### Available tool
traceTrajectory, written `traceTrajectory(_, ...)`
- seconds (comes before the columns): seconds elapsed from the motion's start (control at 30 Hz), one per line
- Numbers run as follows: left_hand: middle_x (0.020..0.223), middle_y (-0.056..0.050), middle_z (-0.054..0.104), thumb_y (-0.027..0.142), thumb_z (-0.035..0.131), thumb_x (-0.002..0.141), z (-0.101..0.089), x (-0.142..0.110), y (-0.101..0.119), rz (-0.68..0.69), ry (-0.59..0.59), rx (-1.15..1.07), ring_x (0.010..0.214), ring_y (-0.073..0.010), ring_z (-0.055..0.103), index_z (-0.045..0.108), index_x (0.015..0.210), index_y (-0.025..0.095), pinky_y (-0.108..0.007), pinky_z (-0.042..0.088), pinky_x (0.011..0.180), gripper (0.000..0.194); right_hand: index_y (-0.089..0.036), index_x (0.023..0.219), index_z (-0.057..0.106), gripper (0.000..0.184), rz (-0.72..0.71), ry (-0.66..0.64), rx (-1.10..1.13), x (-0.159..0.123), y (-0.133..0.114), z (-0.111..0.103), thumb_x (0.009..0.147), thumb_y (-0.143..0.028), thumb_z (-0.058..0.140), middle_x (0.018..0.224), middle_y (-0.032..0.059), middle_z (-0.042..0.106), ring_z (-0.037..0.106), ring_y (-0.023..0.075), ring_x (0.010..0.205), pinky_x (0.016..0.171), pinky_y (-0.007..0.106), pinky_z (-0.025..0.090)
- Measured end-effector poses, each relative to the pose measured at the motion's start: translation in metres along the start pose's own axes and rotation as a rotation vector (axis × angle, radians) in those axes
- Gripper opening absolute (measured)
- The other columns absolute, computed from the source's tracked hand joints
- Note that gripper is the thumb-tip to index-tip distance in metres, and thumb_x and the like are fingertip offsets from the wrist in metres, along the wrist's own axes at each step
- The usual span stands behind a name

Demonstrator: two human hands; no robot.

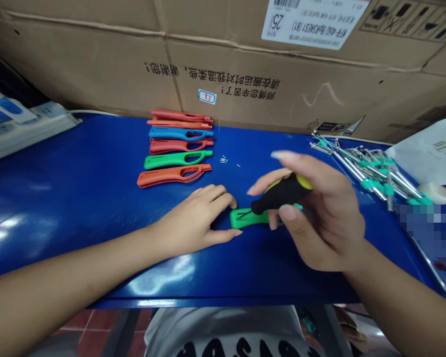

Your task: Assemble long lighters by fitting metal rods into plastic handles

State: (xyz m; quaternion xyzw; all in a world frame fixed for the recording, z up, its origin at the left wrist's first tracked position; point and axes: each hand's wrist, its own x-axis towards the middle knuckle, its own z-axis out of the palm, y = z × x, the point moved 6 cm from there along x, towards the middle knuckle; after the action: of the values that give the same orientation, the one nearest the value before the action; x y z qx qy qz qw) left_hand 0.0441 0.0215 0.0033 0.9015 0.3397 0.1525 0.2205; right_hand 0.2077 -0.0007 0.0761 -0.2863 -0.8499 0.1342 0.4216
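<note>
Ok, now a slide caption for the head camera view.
Right hand holding a black-and-yellow screwdriver over a green plastic casing, left hand at its end, on a blue table.

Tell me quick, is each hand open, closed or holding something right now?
Left hand: partly open around one end of the green lighter casing; firm grip can't be told.
Right hand: closed, holding a black-and-yellow screwdriver.

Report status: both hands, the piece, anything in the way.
Right hand on screwdriver, shaft over green casing.
Left hand at casing's end, thumb and finger either side.
Loose metal bits beyond, off the casing.
</note>
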Motion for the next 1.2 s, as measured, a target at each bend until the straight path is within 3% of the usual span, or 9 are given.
traceTrajectory(0.13,0.106,-0.006,0.059,0.048,0.066,0.094,0.0,0.0,0.0,0.002,-0.004,-0.005,0.102,-0.0261,0.056,0.058,0.108,0.019,-0.041,0.047,0.087,0.034,-0.033,0.148,0.049,0.059,-0.113,0.117,-0.059,0.001,-0.006,-0.007,0.093,-0.025,0.068,0.128,0.0055,0.071,0.074,0.0202,0.08,0.066,0.035,0.064)
traceTrajectory(0.23,0.107,-0.006,0.06,0.049,0.066,0.094,-0.001,0.001,-0.001,0.005,-0.003,-0.003,0.103,-0.0264,0.056,0.058,0.111,0.019,-0.041,0.047,0.089,0.035,-0.038,0.156,0.039,0.054,0.067,0.069,0.109,0.003,0.002,-0.004,0.104,-0.027,0.048,0.134,0.0034,0.068,0.073,0.0177,0.077,0.059,0.033,0.063)
traceTrajectory(0.3,0.107,-0.006,0.06,0.049,0.066,0.094,-0.001,0.001,-0.001,0.005,-0.002,-0.001,0.103,-0.0266,0.056,0.058,0.11,0.019,-0.041,0.047,0.088,0.035,-0.038,0.155,0.041,0.052,0.112,0.067,0.144,0.002,0.005,-0.003,0.104,-0.026,0.045,0.132,0.0035,0.069,0.073,0.0182,0.077,0.055,0.033,0.062)
traceTrajectory(0.43,0.105,-0.006,0.06,0.049,0.065,0.095,0.0,0.0,0.0,0.005,-0.001,-0.002,0.101,-0.0262,0.056,0.057,0.108,0.019,-0.041,0.047,0.086,0.034,-0.033,0.145,0.055,0.054,-0.091,0.149,-0.035,0.0,-0.004,-0.01,0.094,-0.023,0.067,0.119,0.0048,0.075,0.074,0.0226,0.083,0.057,0.034,0.063)
traceTrajectory(0.6,0.106,-0.007,0.06,0.049,0.065,0.095,0.0,0.0,0.001,0.004,0.002,0.01,0.103,-0.0267,0.056,0.057,0.109,0.019,-0.042,0.047,0.088,0.033,-0.032,0.156,0.039,0.058,0.02,0.054,0.119,0.002,0.002,-0.005,0.101,-0.019,0.05,0.134,0.008,0.068,0.074,0.0201,0.085,0.059,0.033,0.064)
traceTrajectory(0.77,0.107,-0.007,0.061,0.048,0.064,0.095,0.0,0.0,0.0,0.01,-0.006,0.01,0.104,-0.0268,0.056,0.057,0.108,0.019,-0.042,0.047,0.09,0.033,-0.032,0.146,0.053,0.063,-0.206,0.102,-0.063,0.006,-0.013,-0.009,0.089,-0.019,0.073,0.115,0.0059,0.077,0.073,0.0228,0.088,0.069,0.037,0.064)
traceTrajectory(0.97,0.099,-0.007,0.06,0.05,0.059,0.097,-0.001,0.001,0.004,0.038,0.002,0.138,0.095,-0.0268,0.058,0.056,0.105,0.018,-0.042,0.048,0.083,0.034,-0.03,0.153,0.044,0.062,0.001,0.022,0.272,0.002,-0.001,-0.001,0.095,-0.009,0.056,0.135,0.0086,0.066,0.072,0.0185,0.084,0.062,0.033,0.063)
traceTrajectory(1.1,0.101,-0.009,0.063,0.051,0.055,0.097,0.003,0.003,0.006,0.042,-0.048,0.231,0.097,-0.0293,0.059,0.057,0.105,0.017,-0.045,0.048,0.087,0.035,-0.028,0.147,0.05,0.063,-0.12,0.05,0.142,0.006,-0.01,-0.002,0.088,-0.007,0.064,0.131,0.0089,0.07,0.071,0.0226,0.096,0.07,0.036,0.064)
traceTrajectory(1.2,0.106,-0.01,0.063,0.048,0.056,0.097,0.003,0.005,0.007,0.064,-0.053,0.216,0.101,-0.0295,0.06,0.059,0.11,0.017,-0.044,0.048,0.09,0.034,-0.03,0.146,0.05,0.062,-0.125,0.049,0.042,0.011,-0.012,-0.001,0.089,-0.011,0.069,0.125,0.0069,0.073,0.072,0.0203,0.09,0.068,0.034,0.063)
